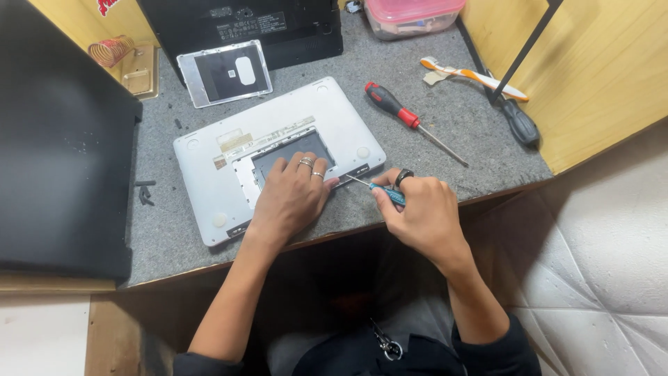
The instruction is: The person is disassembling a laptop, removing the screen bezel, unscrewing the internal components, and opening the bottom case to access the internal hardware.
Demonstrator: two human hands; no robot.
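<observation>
A white laptop [278, 125] lies upside down on the grey felt bench top [452, 132], with an open rectangular bay in its base. My left hand [289, 198], wearing rings, lies flat over the bay's near side and presses on the laptop. My right hand [417, 209] grips a small blue-handled screwdriver [379, 189]. Its thin tip points left and touches the laptop's near right edge, close to my left fingertips.
A removed cover panel [224, 72] lies behind the laptop, beside a black laptop [243, 24]. A red-and-black screwdriver [410, 120], a black-handled tool [518, 122], an orange-and-white toothbrush [473, 78] and a pink-lidded box [410, 15] sit to the right. A black panel [62, 146] fills the left.
</observation>
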